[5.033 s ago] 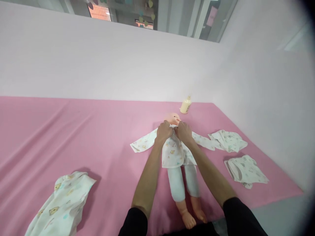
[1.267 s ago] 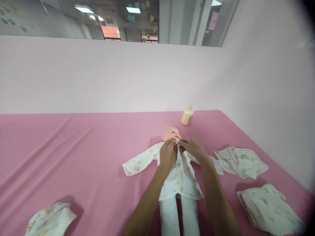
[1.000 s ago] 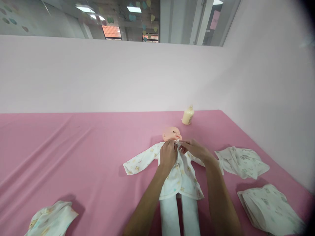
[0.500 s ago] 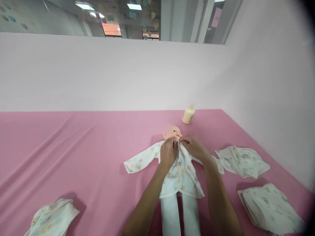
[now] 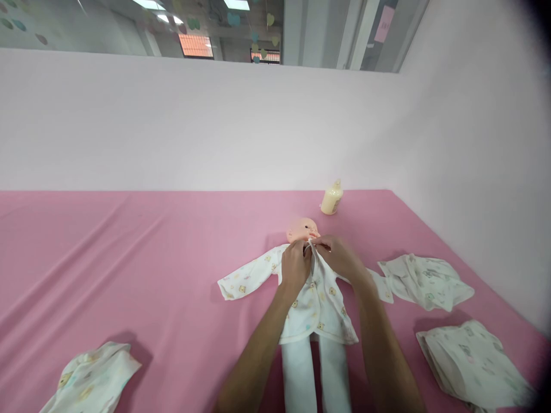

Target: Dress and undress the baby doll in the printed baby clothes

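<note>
A baby doll (image 5: 303,229) lies on its back, its head toward the wall. It wears a white jacket (image 5: 329,310) with a small bear print and plain white trousers (image 5: 298,376). At the neckline my left hand (image 5: 296,264) pinches one front edge of the jacket. My right hand (image 5: 338,258) pinches the other edge close by, just below the doll's chin. The fabric between my fingertips is raised slightly, and any fastener there is too small to make out. One sleeve stretches out to the left; my right forearm partly covers the other.
Pink cloth (image 5: 172,258) covers the surface. A pump bottle of pale yellow liquid (image 5: 332,198) stands near the wall. At right lie a crumpled printed cloth (image 5: 426,282) and a folded printed cloth (image 5: 476,361). Another printed garment (image 5: 92,378) lies at lower left.
Both hands keep their pinch at the jacket's neckline with barely any movement. The whole view has shifted slightly.
</note>
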Demonstrator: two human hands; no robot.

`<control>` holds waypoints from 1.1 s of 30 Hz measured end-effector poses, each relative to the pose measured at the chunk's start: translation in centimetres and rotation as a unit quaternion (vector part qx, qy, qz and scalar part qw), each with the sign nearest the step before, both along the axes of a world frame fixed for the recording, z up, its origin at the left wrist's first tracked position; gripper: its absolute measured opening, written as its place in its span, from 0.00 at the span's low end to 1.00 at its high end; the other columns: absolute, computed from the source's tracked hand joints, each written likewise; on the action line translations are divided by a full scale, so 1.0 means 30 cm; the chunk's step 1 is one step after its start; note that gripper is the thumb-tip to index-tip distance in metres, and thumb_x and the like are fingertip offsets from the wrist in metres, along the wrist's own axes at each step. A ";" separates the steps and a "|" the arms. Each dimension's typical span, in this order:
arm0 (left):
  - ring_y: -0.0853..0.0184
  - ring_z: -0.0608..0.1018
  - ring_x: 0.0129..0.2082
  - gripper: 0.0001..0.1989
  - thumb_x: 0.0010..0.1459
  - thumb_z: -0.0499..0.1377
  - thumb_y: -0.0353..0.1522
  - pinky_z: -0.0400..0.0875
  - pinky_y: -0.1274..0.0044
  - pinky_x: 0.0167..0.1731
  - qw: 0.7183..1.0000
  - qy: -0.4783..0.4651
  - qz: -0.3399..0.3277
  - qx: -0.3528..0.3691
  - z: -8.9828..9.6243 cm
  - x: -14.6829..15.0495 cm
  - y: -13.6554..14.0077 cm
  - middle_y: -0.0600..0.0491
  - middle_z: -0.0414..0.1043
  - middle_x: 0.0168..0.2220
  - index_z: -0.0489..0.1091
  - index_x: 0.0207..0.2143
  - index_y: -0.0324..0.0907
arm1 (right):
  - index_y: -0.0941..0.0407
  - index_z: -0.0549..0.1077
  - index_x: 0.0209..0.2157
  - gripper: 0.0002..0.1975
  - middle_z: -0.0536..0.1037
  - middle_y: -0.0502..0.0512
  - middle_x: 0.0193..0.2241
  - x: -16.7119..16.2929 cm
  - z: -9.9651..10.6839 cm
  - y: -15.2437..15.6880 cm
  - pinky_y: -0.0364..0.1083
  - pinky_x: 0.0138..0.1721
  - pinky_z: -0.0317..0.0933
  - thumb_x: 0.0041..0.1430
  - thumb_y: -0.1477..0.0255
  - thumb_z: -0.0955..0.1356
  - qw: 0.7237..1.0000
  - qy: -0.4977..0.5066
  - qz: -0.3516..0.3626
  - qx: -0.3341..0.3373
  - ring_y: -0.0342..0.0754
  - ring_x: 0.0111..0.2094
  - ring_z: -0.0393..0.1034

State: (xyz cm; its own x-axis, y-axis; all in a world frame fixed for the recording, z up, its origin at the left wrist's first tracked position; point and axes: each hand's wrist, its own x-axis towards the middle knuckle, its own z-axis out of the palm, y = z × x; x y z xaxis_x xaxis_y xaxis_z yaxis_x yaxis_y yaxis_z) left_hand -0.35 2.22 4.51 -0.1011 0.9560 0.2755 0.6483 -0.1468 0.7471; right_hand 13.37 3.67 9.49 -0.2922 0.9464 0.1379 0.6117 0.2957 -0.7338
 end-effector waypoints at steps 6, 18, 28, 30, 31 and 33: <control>0.71 0.67 0.26 0.13 0.61 0.54 0.34 0.56 0.78 0.28 0.991 -0.118 -0.002 -0.061 0.034 -0.014 0.004 0.55 0.70 0.24 0.68 0.24 0.40 | 0.54 0.74 0.28 0.18 0.77 0.55 0.32 -0.013 0.009 -0.011 0.45 0.41 0.58 0.68 0.67 0.60 0.997 -0.059 0.037 0.034 0.49 0.36 0.68; 0.70 0.73 0.30 0.10 0.58 0.55 0.33 0.62 0.79 0.30 0.978 -0.159 -0.055 -0.125 0.075 -0.042 0.000 0.53 0.75 0.29 0.75 0.30 0.39 | 0.54 0.71 0.27 0.15 0.75 0.53 0.32 -0.019 -0.014 0.003 0.45 0.36 0.55 0.63 0.75 0.58 0.997 -0.063 0.044 0.022 0.46 0.34 0.66; 0.58 0.74 0.44 0.09 0.64 0.53 0.31 0.64 0.71 0.41 0.992 0.111 -0.008 -0.063 0.044 0.016 -0.035 0.43 0.75 0.41 0.72 0.38 0.37 | 0.54 0.58 0.18 0.17 0.60 0.46 0.18 -0.041 -0.028 0.010 0.44 0.27 0.44 0.58 0.65 0.64 0.995 -0.036 -0.078 -0.042 0.42 0.24 0.52; 0.57 0.74 0.46 0.10 0.64 0.52 0.31 0.65 0.70 0.43 0.990 0.126 -0.002 -0.070 0.051 0.018 -0.041 0.43 0.74 0.43 0.72 0.41 0.37 | 0.54 0.56 0.18 0.17 0.57 0.45 0.17 -0.044 -0.032 0.015 0.45 0.26 0.42 0.57 0.67 0.64 0.993 -0.064 -0.089 -0.043 0.42 0.23 0.50; 0.57 0.74 0.46 0.10 0.65 0.52 0.31 0.65 0.70 0.43 0.989 0.130 0.001 -0.074 0.055 0.019 -0.042 0.43 0.74 0.43 0.72 0.41 0.38 | 0.54 0.55 0.18 0.17 0.56 0.45 0.17 -0.044 -0.034 0.017 0.45 0.26 0.41 0.57 0.68 0.64 0.992 -0.074 -0.092 -0.042 0.42 0.23 0.48; 0.57 0.74 0.46 0.11 0.66 0.51 0.33 0.65 0.69 0.43 0.987 0.137 0.005 -0.080 0.060 0.019 -0.043 0.43 0.74 0.43 0.72 0.40 0.38 | 0.54 0.54 0.17 0.17 0.54 0.45 0.17 -0.041 -0.037 0.022 0.46 0.26 0.40 0.57 0.69 0.63 0.991 -0.085 -0.092 -0.042 0.41 0.22 0.47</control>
